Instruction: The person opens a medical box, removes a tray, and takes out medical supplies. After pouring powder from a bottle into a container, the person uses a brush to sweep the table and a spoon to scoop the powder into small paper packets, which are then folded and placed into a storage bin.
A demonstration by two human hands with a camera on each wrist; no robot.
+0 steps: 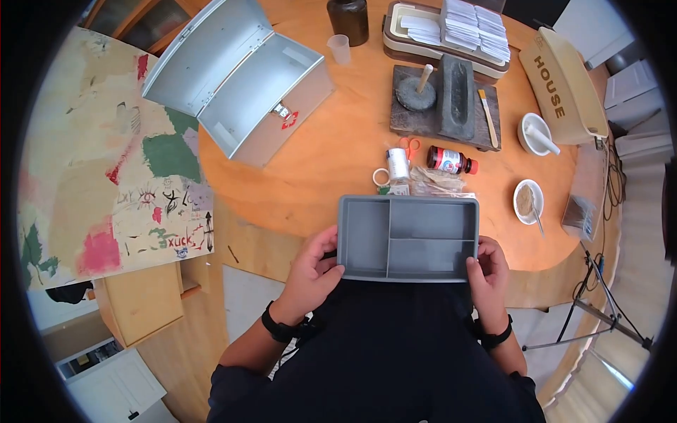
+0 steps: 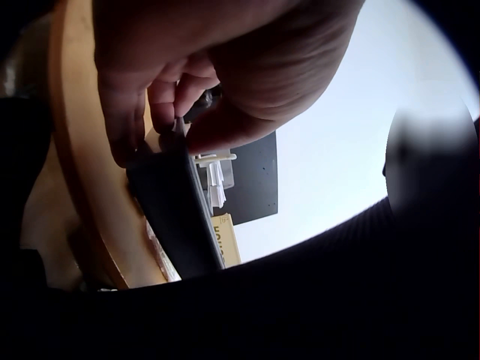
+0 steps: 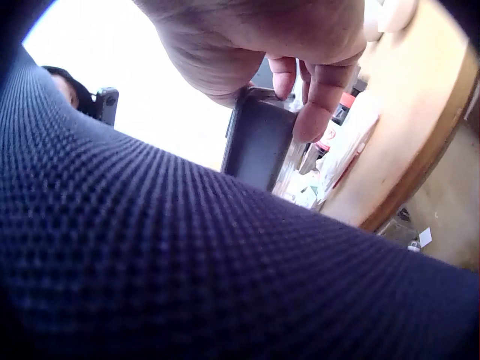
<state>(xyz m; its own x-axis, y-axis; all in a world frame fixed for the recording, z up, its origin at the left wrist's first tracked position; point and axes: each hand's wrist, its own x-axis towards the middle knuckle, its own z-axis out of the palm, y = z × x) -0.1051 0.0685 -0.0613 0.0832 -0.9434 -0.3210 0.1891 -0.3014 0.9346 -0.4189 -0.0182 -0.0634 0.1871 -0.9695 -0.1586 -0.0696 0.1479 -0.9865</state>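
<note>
A grey tray with three compartments is held level in front of the body at the table's near edge; nothing lies in it. My left hand grips its left end, thumb over the near corner and fingers along the outer wall. At the opposite end my right hand holds the right wall, its thumb on the rim. In the left wrist view, thumb and fingers pinch the tray's dark end. The right wrist view has fingers and palm on either side of the tray's end wall.
Just beyond the tray lie a bandage roll, orange-handled scissors, a red-capped bottle and clear packets. An open metal box stands back left. At right are a mortar, a powder bowl and a HOUSE box.
</note>
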